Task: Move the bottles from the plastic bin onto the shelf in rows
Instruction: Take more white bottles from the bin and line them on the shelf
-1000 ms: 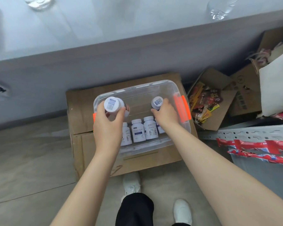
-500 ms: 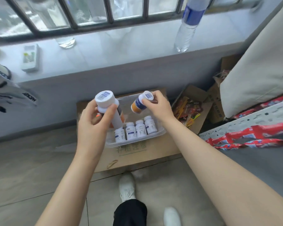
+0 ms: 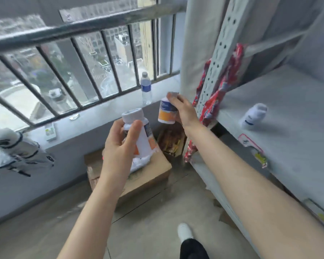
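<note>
My left hand grips a tall white bottle with an orange-and-blue label, held upright in mid-air. My right hand holds a second white bottle with the same label by its top, close to the shelf's perforated post. The plastic bin sits on a cardboard box below my left hand and is mostly hidden; its bottles show only as a white blur. One small white bottle stands tilted on the grey shelf at right.
A window with dark bars and a sill runs across the back, with a clear water bottle on it. Red snack packs hang on the post. An open carton of snacks sits on the floor. Clothing hangs at left.
Both hands lifted their bottles out of the bin and carried them up and right toward the shelf. The view swung up from the bin to the window and shelf.
</note>
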